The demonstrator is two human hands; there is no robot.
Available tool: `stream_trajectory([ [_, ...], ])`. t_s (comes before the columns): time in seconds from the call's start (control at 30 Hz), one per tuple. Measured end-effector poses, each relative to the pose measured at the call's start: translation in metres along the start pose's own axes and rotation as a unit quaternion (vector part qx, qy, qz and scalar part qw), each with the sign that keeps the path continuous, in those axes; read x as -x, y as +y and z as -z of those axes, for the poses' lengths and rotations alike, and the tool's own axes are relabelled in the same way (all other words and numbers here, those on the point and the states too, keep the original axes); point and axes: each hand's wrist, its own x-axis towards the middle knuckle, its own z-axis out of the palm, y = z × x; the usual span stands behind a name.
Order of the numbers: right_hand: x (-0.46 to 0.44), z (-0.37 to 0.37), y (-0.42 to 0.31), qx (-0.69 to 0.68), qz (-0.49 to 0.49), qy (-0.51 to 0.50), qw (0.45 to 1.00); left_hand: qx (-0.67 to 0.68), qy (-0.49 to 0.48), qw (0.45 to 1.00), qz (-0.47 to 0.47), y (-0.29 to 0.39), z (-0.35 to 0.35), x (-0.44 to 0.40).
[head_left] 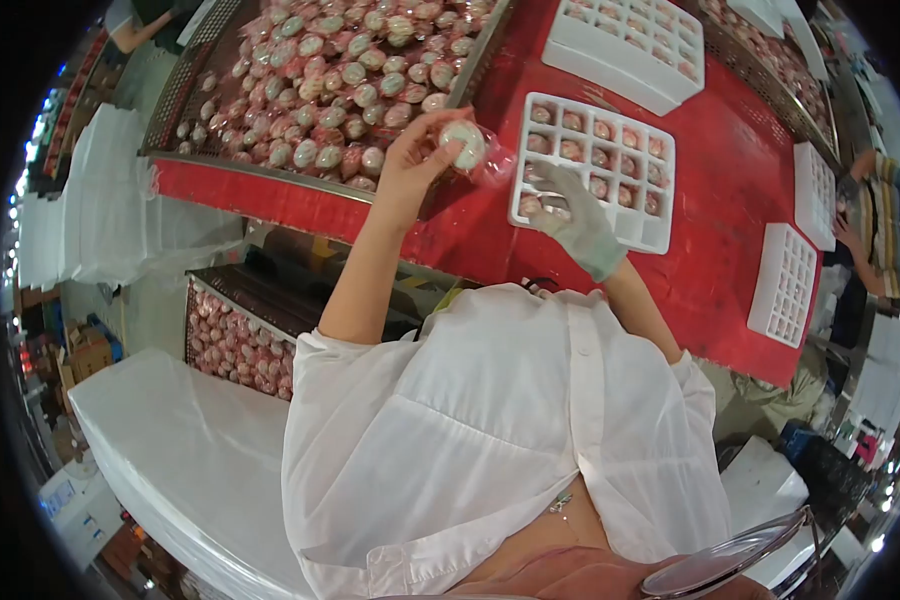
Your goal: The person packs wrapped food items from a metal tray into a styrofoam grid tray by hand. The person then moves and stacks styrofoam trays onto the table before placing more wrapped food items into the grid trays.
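Between the thumb and fingers of my bare left hand (422,152) is a round, pale wrapped item (463,145), its clear and pink wrapper sticking out to the right. My right hand (575,222), in a pale glove, is over the lower left part of a white compartment tray (666,215). Its fingers are spread around a cell at the tray's left side; whether they touch an item there is hard to see. Round wrapped items sit in many of the tray's cells. Up and to the left, a large metal tray (260,172) holds a heap of similar wrapped items.
A stack of white trays (610,72) stands at the back of the red table (715,270). Two more white trays (785,285) lie at the right edge, near a person in a striped top (895,225). A crate of wrapped items (235,340) is below left.
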Motion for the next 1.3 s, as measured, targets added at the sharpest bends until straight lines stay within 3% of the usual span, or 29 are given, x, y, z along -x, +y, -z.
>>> stream_trajectory([
  [0.07,-0.001,0.001,-0.021,-0.190,0.001,-0.017,0.982,-0.156,-0.023,0.987,-0.017,0.011,-0.024,0.011],
  [0.13,-0.006,0.012,-0.030,-0.177,-0.069,-0.062,0.980,-0.294,-0.082,0.951,-0.056,0.022,-0.047,0.019],
  [0.17,-0.008,0.021,-0.041,0.003,-0.029,-0.089,0.996,-0.335,-0.136,0.929,-0.081,0.020,-0.053,0.020],
  [0.2,-0.004,0.024,-0.040,0.021,-0.048,-0.087,0.995,-0.375,-0.188,0.902,-0.107,0.019,-0.059,0.021],
  [0.23,0.000,0.026,-0.040,0.039,-0.066,-0.086,0.993,-0.380,-0.176,0.900,-0.123,0.014,-0.068,0.023],
  [0.27,0.003,0.031,-0.044,-0.003,-0.070,-0.073,0.995,-0.378,-0.181,0.900,-0.123,0.013,-0.076,0.024],
  [0.33,0.015,0.034,-0.038,-0.197,-0.121,0.017,0.973,-0.344,-0.048,0.924,-0.158,0.011,-0.091,0.026],
  [0.4,0.028,0.036,-0.042,-0.228,-0.091,0.064,0.967,-0.280,-0.016,0.952,-0.122,-0.015,-0.092,0.029],
  [0.47,0.038,0.036,-0.045,-0.271,-0.077,0.128,0.951,-0.007,-0.093,0.991,0.097,-0.034,-0.089,0.032],
  [0.53,0.047,0.036,-0.038,-0.283,-0.084,0.150,0.944,-0.005,-0.100,0.990,0.103,-0.027,-0.102,0.036],
  [0.6,0.052,0.045,-0.039,-0.205,-0.097,0.122,0.966,0.004,-0.068,0.997,0.031,-0.027,-0.110,0.035],
  [0.7,0.063,0.044,-0.037,-0.129,-0.130,0.128,0.975,-0.047,-0.072,0.996,0.016,-0.031,-0.115,0.031],
  [0.87,0.072,0.031,-0.024,-0.195,-0.134,0.161,0.958,-0.164,-0.083,0.982,-0.051,-0.030,-0.127,0.032],
  [0.97,0.077,0.026,-0.017,-0.094,-0.115,0.173,0.974,-0.063,-0.078,0.995,-0.001,-0.033,-0.126,0.031],
  [1.0,0.077,0.031,-0.020,-0.095,-0.116,0.175,0.973,-0.031,-0.117,0.992,0.034,-0.031,-0.121,0.027],
  [1.07,0.075,0.042,-0.035,0.073,-0.057,0.163,0.982,0.078,-0.160,0.974,0.140,-0.022,-0.118,0.025],
  [1.17,0.076,0.050,-0.038,0.156,0.003,0.159,0.975,0.077,-0.139,0.965,0.210,-0.021,-0.125,0.027],
  [1.3,0.078,0.051,-0.043,0.093,-0.054,0.169,0.980,0.080,-0.209,0.950,0.219,-0.021,-0.117,0.024],
])
